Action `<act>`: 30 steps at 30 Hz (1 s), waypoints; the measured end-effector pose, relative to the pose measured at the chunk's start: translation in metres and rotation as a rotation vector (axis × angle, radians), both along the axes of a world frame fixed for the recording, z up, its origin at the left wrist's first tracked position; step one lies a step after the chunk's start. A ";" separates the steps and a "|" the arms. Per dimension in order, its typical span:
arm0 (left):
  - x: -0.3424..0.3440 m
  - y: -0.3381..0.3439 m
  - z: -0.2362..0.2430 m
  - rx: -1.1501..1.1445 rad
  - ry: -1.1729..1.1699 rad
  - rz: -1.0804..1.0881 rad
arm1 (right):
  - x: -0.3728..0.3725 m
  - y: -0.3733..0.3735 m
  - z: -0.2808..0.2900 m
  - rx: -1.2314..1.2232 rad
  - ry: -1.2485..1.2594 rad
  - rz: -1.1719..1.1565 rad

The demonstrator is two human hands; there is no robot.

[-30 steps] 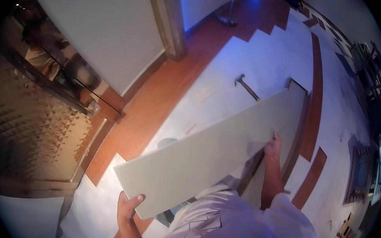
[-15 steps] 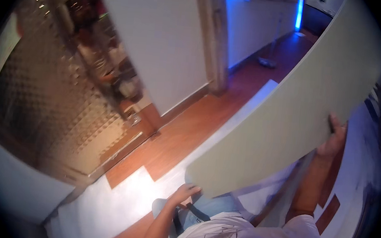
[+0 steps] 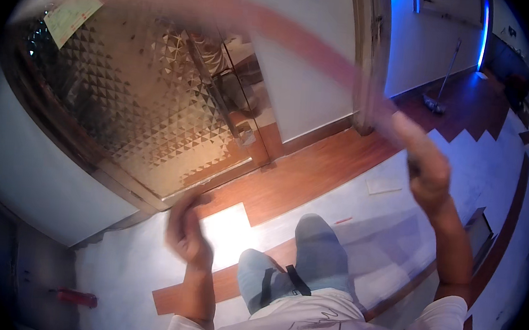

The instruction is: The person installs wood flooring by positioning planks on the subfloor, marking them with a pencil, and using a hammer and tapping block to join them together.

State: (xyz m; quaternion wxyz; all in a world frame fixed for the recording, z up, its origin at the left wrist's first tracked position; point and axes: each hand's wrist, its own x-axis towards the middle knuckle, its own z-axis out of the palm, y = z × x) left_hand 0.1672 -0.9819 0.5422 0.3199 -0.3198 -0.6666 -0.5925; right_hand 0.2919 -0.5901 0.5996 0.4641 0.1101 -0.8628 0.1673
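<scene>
A long flooring plank (image 3: 288, 38), reddish brown and smeared by motion, arches across the upper part of the view from the far left. Its near right end meets my raised right hand (image 3: 430, 173), whose fingers are closed on it. My left hand (image 3: 188, 230) is low over the floor on the left, apart from the plank. Its curved fingers stand away from the thumb, blurred, with nothing seen between them. Below it, a brown plank (image 3: 171, 298) lies on the pale floor covering (image 3: 123, 272) beside my knees.
Laid wood flooring (image 3: 314, 169) runs along a patterned glass door (image 3: 175, 107) and white wall (image 3: 292, 60). A thin red stick (image 3: 343, 220) lies past my knee. Planks (image 3: 479, 231) are at the right, a mop-like tool (image 3: 434, 104) at the back, a red object (image 3: 77, 297) lower left.
The plank has swung from the right, its pale face toward me, up and over to the left. My right hand has risen. The left has come off the plank's end and moved left.
</scene>
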 end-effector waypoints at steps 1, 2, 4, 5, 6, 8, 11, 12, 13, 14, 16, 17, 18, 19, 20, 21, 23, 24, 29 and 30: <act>0.011 -0.011 0.008 0.092 0.188 0.049 | -0.010 -0.010 -0.005 0.144 0.025 0.069; 0.020 -0.016 0.018 0.095 0.332 0.036 | -0.018 -0.013 -0.021 0.202 -0.019 0.095; 0.042 -0.038 0.035 -0.037 0.491 0.138 | -0.027 -0.026 -0.058 0.308 -0.112 0.118; 0.044 -0.039 0.035 -0.134 0.442 0.159 | -0.028 -0.031 -0.079 0.356 -0.163 0.133; 0.046 -0.039 0.037 -0.242 0.398 0.179 | -0.025 -0.037 -0.101 0.377 -0.229 0.158; 0.034 -0.031 0.027 -0.512 0.213 0.216 | -0.012 -0.044 -0.143 0.414 -0.384 0.175; -0.010 -0.042 -0.034 -0.959 -0.171 0.098 | 0.009 -0.053 -0.207 0.517 -0.656 0.272; -0.028 -0.054 -0.074 -1.074 -0.333 0.038 | 0.018 -0.058 -0.224 0.544 -0.717 0.303; -0.043 -0.071 -0.116 -1.198 -0.495 -0.011 | 0.018 -0.065 -0.238 0.567 -0.772 0.349; -0.055 -0.081 -0.157 -1.162 -0.765 -0.150 | 0.026 -0.069 -0.252 0.592 -0.831 0.395; -0.065 -0.112 -0.264 -1.342 -0.610 -0.273 | 0.043 -0.071 -0.284 0.585 -0.880 0.474; -0.063 -0.114 -0.295 -1.426 -0.485 -0.333 | 0.050 -0.072 -0.291 0.586 -0.900 0.508; -0.058 -0.107 -0.312 -1.372 -0.688 -0.539 | 0.062 -0.074 -0.294 0.570 -0.967 0.533; -0.055 -0.104 -0.325 -1.313 -0.892 -0.735 | 0.075 -0.077 -0.300 0.556 -0.911 0.521; -0.045 -0.094 -0.334 -1.181 -0.961 -0.881 | 0.088 -0.077 -0.305 0.551 -0.859 0.514; -0.042 -0.092 -0.338 -1.249 -0.991 -0.817 | 0.100 -0.079 -0.310 0.550 -0.804 0.510; -0.035 -0.088 -0.334 -1.376 -1.046 -0.675 | 0.119 -0.081 -0.315 0.460 -0.868 0.399; -0.027 -0.088 -0.343 -1.129 -1.068 -0.706 | 0.127 -0.081 -0.318 0.435 -0.891 0.298; -0.013 -0.086 -0.352 -1.080 -1.103 -0.574 | 0.161 -0.104 -0.303 -0.015 -0.909 -0.502; -0.011 -0.088 -0.353 -1.072 -1.059 -0.518 | 0.170 -0.108 -0.317 -0.076 -0.832 -0.752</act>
